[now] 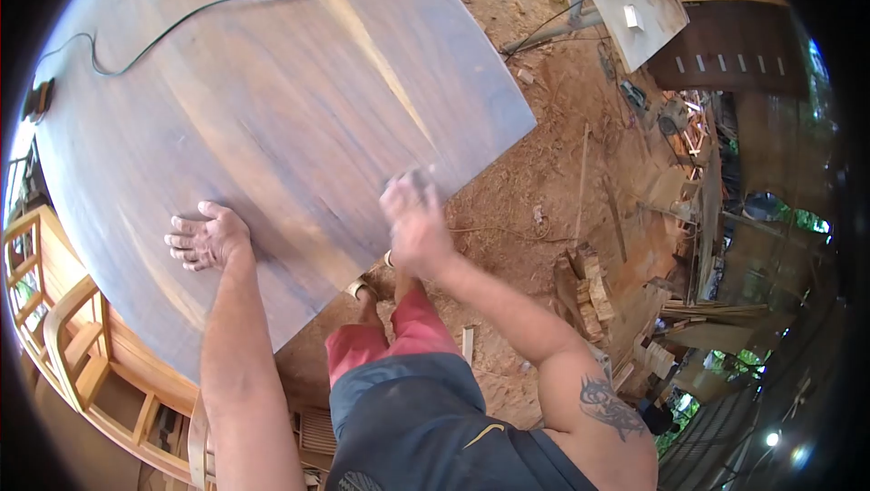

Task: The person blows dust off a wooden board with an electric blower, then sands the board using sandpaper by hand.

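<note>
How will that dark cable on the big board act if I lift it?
The cable should be floppy, since it lies in loose bends. Being thin, it's probably light. It runs toward the dark object at the board's edge, so pulling might tug that.

Top: dark, sleeveless, yellow swoosh
Shorts: red, blue-grey waistband
Upper arm: dark flame-like tattoo

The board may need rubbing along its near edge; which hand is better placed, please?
Probably the right hand, blurred beside that edge; the left hand is open, farther in.
</note>
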